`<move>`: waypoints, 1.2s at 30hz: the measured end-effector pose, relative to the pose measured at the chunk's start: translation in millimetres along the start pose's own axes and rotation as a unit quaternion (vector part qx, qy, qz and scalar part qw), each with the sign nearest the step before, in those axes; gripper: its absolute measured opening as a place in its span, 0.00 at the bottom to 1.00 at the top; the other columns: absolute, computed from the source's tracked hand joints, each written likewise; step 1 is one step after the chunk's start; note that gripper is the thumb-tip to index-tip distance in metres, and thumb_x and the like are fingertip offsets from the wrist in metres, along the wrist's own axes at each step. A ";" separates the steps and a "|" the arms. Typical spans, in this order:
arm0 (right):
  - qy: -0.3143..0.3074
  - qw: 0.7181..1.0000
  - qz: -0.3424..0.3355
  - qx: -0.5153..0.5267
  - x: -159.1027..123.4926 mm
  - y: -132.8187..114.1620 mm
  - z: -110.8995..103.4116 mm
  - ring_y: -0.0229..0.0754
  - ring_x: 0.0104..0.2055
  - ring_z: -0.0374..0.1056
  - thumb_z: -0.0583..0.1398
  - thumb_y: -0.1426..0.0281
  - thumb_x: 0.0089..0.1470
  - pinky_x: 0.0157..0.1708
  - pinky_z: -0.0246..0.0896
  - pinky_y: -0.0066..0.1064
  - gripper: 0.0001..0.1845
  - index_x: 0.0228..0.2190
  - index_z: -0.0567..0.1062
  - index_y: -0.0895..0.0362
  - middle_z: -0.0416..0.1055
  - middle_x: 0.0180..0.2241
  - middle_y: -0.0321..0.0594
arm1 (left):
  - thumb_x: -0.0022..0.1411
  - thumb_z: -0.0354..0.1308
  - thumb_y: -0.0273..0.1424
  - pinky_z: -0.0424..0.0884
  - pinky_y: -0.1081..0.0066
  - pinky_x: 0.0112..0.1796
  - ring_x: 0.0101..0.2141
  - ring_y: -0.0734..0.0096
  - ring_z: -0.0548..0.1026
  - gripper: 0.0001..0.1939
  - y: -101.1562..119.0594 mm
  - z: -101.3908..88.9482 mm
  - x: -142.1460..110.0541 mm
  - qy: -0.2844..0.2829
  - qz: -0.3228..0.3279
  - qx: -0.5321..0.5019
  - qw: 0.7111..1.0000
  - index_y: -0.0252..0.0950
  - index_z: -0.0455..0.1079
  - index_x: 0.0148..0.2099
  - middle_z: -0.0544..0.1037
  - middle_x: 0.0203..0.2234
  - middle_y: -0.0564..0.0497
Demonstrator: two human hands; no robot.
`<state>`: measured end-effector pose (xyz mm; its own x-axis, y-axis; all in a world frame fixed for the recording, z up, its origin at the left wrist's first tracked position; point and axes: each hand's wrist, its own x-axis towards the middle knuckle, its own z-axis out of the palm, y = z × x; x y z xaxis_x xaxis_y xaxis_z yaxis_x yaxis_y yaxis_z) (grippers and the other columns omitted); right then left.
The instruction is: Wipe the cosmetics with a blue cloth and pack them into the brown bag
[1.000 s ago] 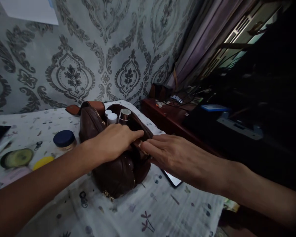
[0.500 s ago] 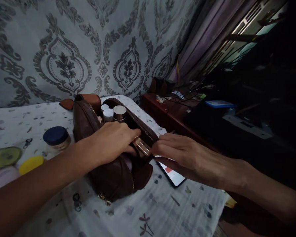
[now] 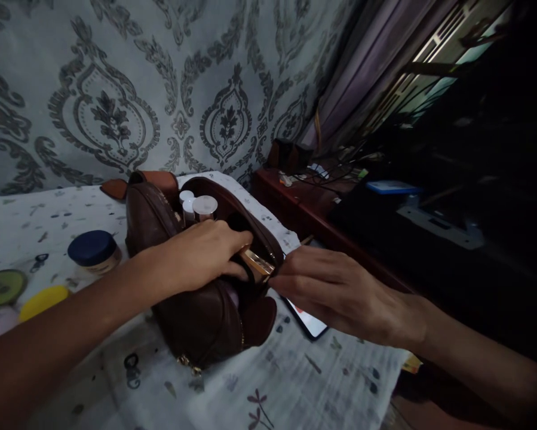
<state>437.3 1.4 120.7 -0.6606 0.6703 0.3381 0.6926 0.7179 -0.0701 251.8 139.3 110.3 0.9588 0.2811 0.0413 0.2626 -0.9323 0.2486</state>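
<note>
A brown leather pouch stands open on a white patterned cloth. Inside it stand bottles with white and silver caps. My left hand lies over the pouch's open top, fingers curled round a shiny gold tube at the rim. My right hand reaches in from the right and pinches the pouch's edge by the tube's end.
Left of the pouch sit a blue-lidded jar, a yellow lid and a green round thing. A phone lies under my right hand. A dark red side table with cables stands to the right, below a curtain.
The gold tube has come into view at the pouch's rim under my left hand. My right hand has closed from flat fingers into a pinch at the edge. The view has shifted slightly right.
</note>
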 end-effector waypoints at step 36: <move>-0.066 0.987 0.015 -0.144 24.0 -1.3 -3.7 0.51 0.57 0.61 0.58 0.72 0.60 0.61 0.47 0.53 0.16 0.49 0.75 0.55 0.72 0.48 0.47 | 0.67 0.47 0.23 0.69 0.68 0.46 0.44 0.66 0.76 0.20 -18.5 -19.6 -13.8 0.107 0.019 0.061 0.992 0.43 0.71 0.55 0.79 0.44 0.50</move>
<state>421.6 15.8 132.4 -0.6570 0.7230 0.2137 0.7538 0.6267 0.1975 231.6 157.1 124.1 0.9270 0.2747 0.2555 0.2503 -0.9602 0.1242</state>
